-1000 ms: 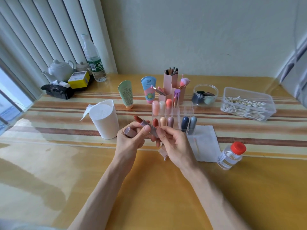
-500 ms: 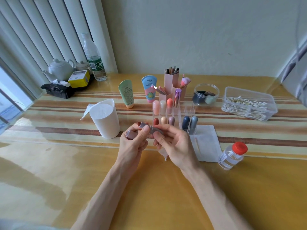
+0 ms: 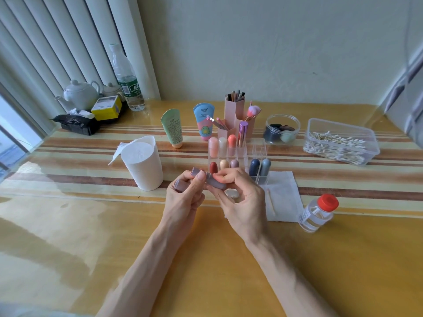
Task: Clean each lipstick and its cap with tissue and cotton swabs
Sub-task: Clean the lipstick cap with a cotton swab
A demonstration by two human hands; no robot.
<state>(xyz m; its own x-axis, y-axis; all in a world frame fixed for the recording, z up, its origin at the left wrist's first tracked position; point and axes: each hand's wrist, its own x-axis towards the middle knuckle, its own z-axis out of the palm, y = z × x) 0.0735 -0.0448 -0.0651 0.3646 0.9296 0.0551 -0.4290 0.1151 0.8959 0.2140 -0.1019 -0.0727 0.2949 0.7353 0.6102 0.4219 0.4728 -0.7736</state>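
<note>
Mauve lipstick (image 3: pixel 216 183) is pinched in your right hand (image 3: pixel 242 202), its cap (image 3: pixel 180 186) gripped in your left hand (image 3: pixel 183 204) (tissue (image 3: pixel 231 193) wadded under the right): recapping looks next, so align them squarely.

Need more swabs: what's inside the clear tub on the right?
A heap of cotton swabs lies in the tub, white tips showing. The tub's floor and anything beneath the heap are covered.

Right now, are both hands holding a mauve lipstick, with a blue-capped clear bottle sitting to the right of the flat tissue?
Not quite. In the head view the clear bottle has a red cap, not a blue one. The rest stands: the left hand and right hand both hold the mauve lipstick, and the bottle sits to the right of the flat tissue.
</note>
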